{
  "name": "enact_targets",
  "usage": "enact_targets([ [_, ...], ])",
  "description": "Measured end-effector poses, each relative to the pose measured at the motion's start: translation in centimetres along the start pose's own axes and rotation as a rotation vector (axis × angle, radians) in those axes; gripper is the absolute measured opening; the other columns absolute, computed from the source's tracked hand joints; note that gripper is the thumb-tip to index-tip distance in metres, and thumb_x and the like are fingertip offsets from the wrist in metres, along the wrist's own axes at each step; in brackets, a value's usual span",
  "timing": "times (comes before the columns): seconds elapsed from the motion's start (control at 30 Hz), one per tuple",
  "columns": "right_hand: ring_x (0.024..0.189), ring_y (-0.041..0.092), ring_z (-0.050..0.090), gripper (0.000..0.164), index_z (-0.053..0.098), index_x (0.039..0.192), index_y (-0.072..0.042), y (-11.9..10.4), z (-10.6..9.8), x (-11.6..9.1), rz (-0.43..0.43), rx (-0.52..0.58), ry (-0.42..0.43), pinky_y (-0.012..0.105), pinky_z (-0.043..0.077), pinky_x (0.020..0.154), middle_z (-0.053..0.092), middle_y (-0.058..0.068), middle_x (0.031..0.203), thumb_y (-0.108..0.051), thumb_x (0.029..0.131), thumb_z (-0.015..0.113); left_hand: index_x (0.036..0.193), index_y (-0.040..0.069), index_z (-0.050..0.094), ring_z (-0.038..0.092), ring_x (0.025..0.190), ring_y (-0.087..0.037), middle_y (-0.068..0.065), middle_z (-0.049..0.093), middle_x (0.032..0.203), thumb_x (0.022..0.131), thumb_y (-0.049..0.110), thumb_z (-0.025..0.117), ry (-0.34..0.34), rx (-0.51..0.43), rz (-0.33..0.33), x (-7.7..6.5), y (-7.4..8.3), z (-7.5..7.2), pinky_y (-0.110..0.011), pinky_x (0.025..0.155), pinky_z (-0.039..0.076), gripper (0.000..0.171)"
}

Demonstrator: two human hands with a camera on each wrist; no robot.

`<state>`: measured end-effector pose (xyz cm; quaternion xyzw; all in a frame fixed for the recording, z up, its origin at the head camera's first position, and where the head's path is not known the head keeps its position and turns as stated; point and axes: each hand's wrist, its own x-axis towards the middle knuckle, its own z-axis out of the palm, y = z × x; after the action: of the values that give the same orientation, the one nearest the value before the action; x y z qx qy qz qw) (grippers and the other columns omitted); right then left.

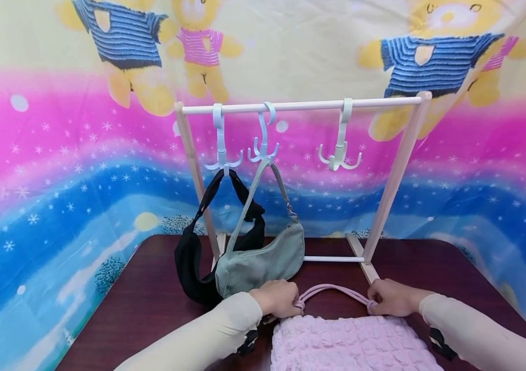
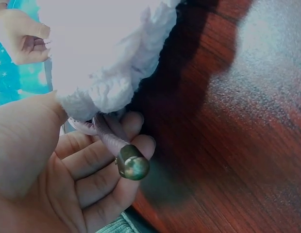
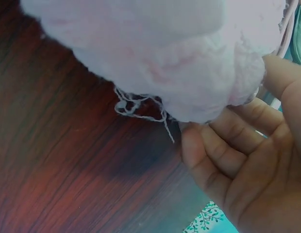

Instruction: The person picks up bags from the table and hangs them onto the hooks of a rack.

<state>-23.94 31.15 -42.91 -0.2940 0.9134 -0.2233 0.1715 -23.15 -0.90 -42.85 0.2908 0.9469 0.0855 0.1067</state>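
A puffy pink bag (image 1: 348,344) is at the front of the table in the head view, its thin pink cord handle (image 1: 332,287) arched above its top edge. My left hand (image 1: 282,299) grips the left end of the handle at the bag's corner. At the opposite corner, my right hand (image 1: 394,298) pinches the handle's right end. A metal-capped cord end (image 2: 133,162) lies across the left fingers in the left wrist view. Loose threads (image 3: 141,109) dangle from the bag's edge beside the right fingers in the right wrist view.
Behind the hands stands a wooden rack (image 1: 394,180) with several-pronged hooks on its rail. A black bag (image 1: 191,263) and a grey-green shoulder bag (image 1: 263,263) hang at left. The right hook (image 1: 339,154) bears no bag. Below is a dark red-brown table (image 1: 128,304).
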Motion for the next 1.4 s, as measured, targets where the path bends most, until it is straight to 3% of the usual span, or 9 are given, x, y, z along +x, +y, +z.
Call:
enact_targets([
  [0.67,0.051,-0.005,0.037,0.022,0.066,0.07,-0.011,-0.2,-0.3,-0.5,-0.016,0.038,0.014,0.017,0.032,0.052,0.041,-0.018,0.059,-0.014,0.09,0.073,0.059,0.022,0.052,0.049,0.053,-0.005,0.011,0.042,0.051,0.091,0.042,0.072,0.022,-0.017,0.026,-0.1,-0.6,0.5,-0.024,0.055,0.04,0.043],
  [1.4,0.052,-0.006,0.037,0.022,0.066,0.071,-0.012,-0.4,-0.9,-1.4,-0.043,0.079,0.04,0.017,0.032,0.05,0.041,-0.018,0.061,-0.014,0.092,0.071,0.061,0.022,0.047,0.047,0.051,-0.004,0.009,0.043,0.053,0.092,0.042,0.073,0.106,-0.048,0.076,-0.4,-0.9,0.8,-0.023,0.051,0.036,0.044],
])
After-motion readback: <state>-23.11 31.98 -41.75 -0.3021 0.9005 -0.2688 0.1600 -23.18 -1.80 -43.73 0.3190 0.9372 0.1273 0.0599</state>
